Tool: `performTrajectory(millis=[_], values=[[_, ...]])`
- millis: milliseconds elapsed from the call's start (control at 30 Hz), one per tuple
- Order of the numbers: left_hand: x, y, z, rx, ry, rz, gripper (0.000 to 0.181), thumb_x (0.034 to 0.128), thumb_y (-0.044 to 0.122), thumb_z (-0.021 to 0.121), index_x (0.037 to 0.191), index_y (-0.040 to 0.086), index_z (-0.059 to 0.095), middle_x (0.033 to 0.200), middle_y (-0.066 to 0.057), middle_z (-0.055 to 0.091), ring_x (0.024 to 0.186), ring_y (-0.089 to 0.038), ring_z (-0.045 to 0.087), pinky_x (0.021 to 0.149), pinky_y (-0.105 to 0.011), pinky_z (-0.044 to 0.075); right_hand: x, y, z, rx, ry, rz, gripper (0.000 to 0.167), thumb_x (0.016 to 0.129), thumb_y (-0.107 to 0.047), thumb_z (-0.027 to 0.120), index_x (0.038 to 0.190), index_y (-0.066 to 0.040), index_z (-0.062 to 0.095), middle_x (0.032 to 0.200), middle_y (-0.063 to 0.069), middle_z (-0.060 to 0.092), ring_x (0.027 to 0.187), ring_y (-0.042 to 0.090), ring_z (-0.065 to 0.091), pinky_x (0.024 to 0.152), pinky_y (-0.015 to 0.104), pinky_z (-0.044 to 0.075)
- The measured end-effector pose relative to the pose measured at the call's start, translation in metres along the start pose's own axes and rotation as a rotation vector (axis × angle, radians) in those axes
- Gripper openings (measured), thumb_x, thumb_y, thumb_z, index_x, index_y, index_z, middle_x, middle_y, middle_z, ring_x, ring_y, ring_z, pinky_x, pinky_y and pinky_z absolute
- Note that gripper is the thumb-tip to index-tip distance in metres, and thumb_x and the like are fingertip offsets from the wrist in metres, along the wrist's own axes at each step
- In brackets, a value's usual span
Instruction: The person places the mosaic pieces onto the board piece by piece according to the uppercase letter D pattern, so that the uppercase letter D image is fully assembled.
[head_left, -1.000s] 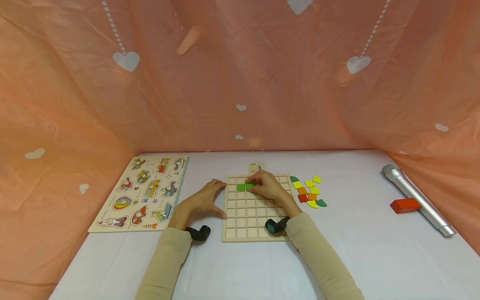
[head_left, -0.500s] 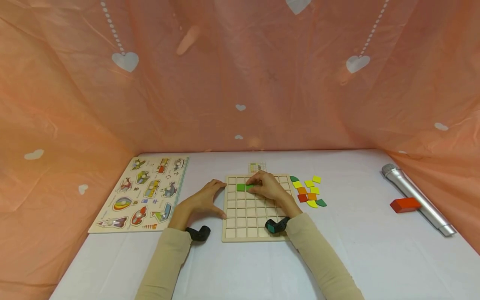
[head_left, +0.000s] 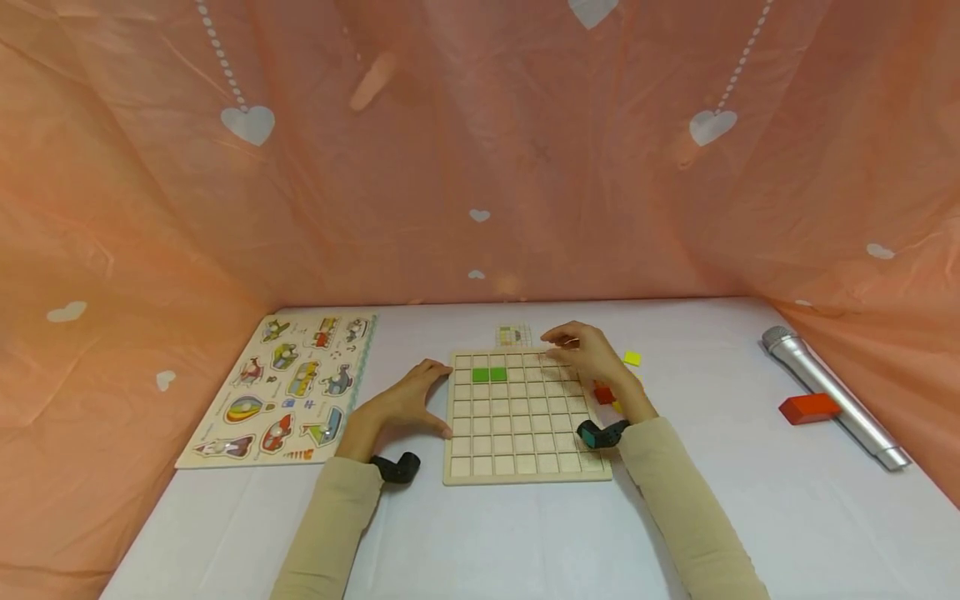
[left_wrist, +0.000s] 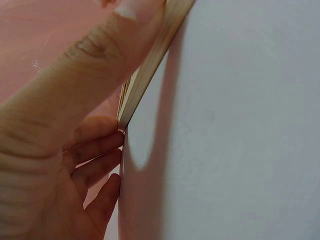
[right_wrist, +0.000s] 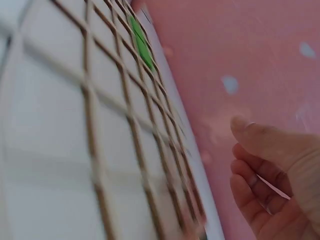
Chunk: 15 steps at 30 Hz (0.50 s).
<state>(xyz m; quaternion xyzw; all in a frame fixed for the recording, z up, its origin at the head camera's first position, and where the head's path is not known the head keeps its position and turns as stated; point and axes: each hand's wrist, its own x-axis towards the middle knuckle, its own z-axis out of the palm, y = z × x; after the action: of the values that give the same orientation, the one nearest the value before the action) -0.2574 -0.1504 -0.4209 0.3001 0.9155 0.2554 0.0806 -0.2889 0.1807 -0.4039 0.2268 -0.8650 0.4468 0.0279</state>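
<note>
A wooden grid board (head_left: pixel 502 429) lies in the middle of the table, with two green square tiles (head_left: pixel 490 375) side by side in a row near its top. My left hand (head_left: pixel 401 402) is spread along the board's left side. In the left wrist view its thumb (left_wrist: pixel 95 57) and fingertips touch the board's edge (left_wrist: pixel 145 75). Above the board's upper right part is my right hand (head_left: pixel 592 354), its fingers loosely bent. The right wrist view shows nothing between that thumb and fingers (right_wrist: pixel 250 192). A small patterned card (head_left: pixel 513 335) lies just behind the board.
Loose tiles, among them a red one (head_left: pixel 603 393) and a yellow one (head_left: pixel 632 358), lie right of the board, partly hidden by the right hand. A picture puzzle board (head_left: pixel 281 387) lies at left. At right, a red block (head_left: pixel 809 408) touches a silver microphone (head_left: pixel 840 404).
My right hand has let go of the second green tile, now fully visible in the grid, and has moved right toward the loose tiles. The left hand keeps its place.
</note>
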Motion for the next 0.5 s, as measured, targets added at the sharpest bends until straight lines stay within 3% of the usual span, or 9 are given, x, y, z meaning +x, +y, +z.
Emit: performTrajectory(millis=[267,500], values=[[0.000,0.000,0.000,0.000,0.000,0.018,0.102,0.0593,0.040,0.087,0.138,-0.003,0.037,0.134,-0.018,0.039,0.128,-0.032,0.036,0.108,-0.044,0.031,-0.029,0.026,-0.051,-0.065,0.108,0.070,0.025,0.087,-0.003,0.062,0.112,0.004,0.063,0.111,0.021,0.061,0.100,0.030,0.054,0.091,0.043,0.047],[0.000,0.000,0.000,-0.003,-0.001,0.011,0.103,0.0594,0.040,0.087,0.138,-0.004,0.037,0.135,-0.018,0.039,0.128,-0.032,0.036,0.109,-0.044,0.030,-0.048,0.046,-0.076,-0.084,0.096,0.274,0.032,0.090,-0.009,0.060,0.121,-0.001,0.059,0.123,0.022,0.053,0.109,0.037,0.051,0.095,0.049,0.043]])
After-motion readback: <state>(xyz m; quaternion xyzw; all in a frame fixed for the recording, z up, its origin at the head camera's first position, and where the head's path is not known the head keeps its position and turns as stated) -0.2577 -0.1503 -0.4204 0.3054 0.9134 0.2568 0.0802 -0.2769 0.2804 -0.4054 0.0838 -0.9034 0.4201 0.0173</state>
